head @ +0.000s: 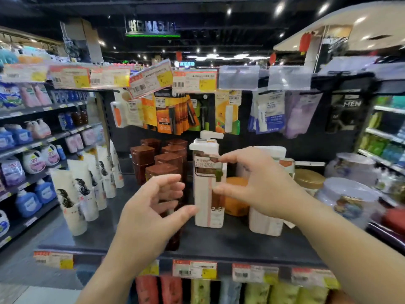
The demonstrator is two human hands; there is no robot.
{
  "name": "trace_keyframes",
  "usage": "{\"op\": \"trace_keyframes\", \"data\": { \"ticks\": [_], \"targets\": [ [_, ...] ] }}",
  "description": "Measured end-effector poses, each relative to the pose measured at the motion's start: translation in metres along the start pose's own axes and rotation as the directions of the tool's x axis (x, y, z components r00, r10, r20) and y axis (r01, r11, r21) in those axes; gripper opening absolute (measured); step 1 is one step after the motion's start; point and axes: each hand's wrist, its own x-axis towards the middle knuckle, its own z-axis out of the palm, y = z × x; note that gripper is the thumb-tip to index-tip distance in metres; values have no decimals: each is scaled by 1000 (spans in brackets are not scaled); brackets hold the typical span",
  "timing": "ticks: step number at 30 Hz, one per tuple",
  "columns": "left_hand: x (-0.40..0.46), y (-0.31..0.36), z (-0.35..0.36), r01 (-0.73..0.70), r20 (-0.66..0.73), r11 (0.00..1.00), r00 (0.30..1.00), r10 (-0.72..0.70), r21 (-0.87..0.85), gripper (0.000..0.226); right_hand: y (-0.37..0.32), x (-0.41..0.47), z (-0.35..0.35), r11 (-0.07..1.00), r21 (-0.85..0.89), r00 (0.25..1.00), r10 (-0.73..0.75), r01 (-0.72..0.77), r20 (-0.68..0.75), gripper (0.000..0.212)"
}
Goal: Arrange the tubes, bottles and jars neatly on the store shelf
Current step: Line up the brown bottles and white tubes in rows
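Head view: "MEN" pack (348, 110) hangs above white pump bottle (208, 187).

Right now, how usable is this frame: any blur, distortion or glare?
Head view: wide-angle bending curves the shelf edge and aisles; the jars at right are smeared; ceiling lights flare; the white pump bottle and both hands stay fairly sharp.

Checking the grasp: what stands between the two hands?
In the head view, a white pump bottle stands upright between the left hand and right hand.
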Motion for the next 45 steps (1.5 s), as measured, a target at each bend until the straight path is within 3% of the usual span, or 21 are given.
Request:
{"op": "trace_keyframes", "data": {
  "ticks": [7, 12, 16, 22, 27, 33, 41, 45],
  "targets": [
    [5, 18, 103, 73, 224, 993, 973, -50, -95, 53, 60, -44, -42, 996, -87, 1000, 28, -29, -12, 57],
    [0, 34, 185, 87, 355, 989, 934, -38, -123, 44, 118, -93, -93, 980, -125, 987, 148, -154, -56, 48],
    [-10, 41, 247, 42, 468, 994, 884, 10, -100, 44, 176, -137, -133, 905, -167, 920, 382, -391, -84, 41],
    [-18, 52, 316, 103, 536, 987, 844, -21, -123, 46, 236, -166, -127, 765, -326, 792, 606, -556, 73, 54],
    [-18, 48, 343, 146, 564, 983, 823, -61, -108, 49, 255, -181, -101, 701, -459, 746, 656, -546, 114, 54],
    [-18, 41, 357, 182, 572, 978, 815, -94, -98, 52, 253, -184, -90, 701, -486, 771, 632, -522, 82, 55],
    [-19, 44, 360, 181, 575, 976, 814, -79, -123, 50, 251, -174, -120, 779, -317, 840, 524, -540, -142, 39],
    [-19, 50, 357, 169, 564, 974, 824, -56, -150, 50, 250, -155, -139, 876, -3, 815, 447, -482, -368, 38]
  ]
}}
